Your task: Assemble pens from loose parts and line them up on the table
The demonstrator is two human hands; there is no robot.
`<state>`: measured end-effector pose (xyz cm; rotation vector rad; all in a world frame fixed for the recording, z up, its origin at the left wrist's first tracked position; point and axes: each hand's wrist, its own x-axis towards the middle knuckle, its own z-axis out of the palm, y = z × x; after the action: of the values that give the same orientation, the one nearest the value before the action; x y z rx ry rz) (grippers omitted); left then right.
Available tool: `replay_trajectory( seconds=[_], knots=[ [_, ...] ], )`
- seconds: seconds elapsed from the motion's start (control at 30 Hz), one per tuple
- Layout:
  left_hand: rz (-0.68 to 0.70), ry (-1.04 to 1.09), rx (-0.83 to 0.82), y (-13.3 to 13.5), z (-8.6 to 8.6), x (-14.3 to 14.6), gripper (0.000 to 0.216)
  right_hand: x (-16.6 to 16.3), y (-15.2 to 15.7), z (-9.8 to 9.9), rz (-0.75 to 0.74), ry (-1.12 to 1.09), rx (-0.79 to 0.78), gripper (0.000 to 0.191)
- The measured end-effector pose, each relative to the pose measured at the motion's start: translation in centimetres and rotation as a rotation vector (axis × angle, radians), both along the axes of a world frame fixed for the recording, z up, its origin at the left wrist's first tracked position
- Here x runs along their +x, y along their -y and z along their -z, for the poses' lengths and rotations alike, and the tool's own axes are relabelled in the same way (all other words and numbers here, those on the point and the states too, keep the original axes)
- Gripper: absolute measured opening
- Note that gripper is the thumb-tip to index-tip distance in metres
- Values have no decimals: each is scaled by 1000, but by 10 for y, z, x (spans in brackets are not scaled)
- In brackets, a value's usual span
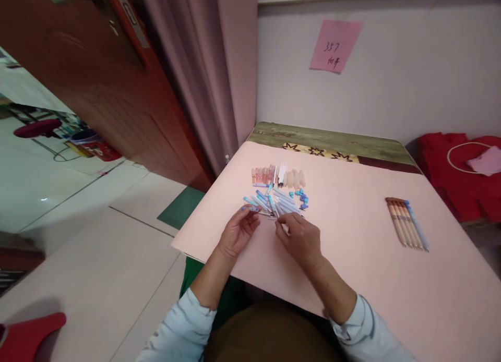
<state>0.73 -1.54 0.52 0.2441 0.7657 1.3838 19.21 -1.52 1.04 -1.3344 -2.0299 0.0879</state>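
Note:
My left hand (239, 229) pinches a short blue pen part (251, 209) between thumb and forefinger, its other fingers loosely curled. To its right, my right hand (300, 238) is closed in a pinch at the near edge of the pile. Whatever lies between those fingertips is too small to make out. Just beyond both hands is a loose pile of light blue pen barrels (287, 201). Small blue pen caps or end pieces (302, 197) lie at the pile's right. Behind it are a row of pinkish clear parts (264, 174), white sticks (282, 173) and pale translucent pieces (294, 179).
Several assembled pens (405, 224), brown-topped with one blue, lie side by side on the right of the pink-covered table (352, 205). A red bag (438, 169) is beyond the table's right edge. A wooden door (129, 106) and a curtain (203, 54) stand at the left.

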Motion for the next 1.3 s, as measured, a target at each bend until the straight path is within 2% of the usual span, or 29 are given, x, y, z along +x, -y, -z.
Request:
replay_trajectory(
  seconds=[0.2, 0.33, 0.57, 0.83, 1.07, 1.3],
  knots=[
    [149, -91, 85, 3, -3, 4, 14, 2, 1, -7, -135, -482, -281, 12],
    [169, -100, 95, 5, -5, 5, 18, -1, 2, -7, -212, -647, -375, 12],
    [214, -101, 108, 5, -6, 5, 21, -2, 4, -7, -288, -623, -389, 11],
    [219, -126, 136, 7, -7, 8, 21, -1, 2, 3, -222, -530, -390, 11],
    [197, -140, 127, 7, -6, 8, 21, 0, 3, -1, -247, -572, -314, 8],
    [238, -172, 108, 9, -7, 8, 21, -1, 1, -3, -271, -502, -219, 10]
  ],
)
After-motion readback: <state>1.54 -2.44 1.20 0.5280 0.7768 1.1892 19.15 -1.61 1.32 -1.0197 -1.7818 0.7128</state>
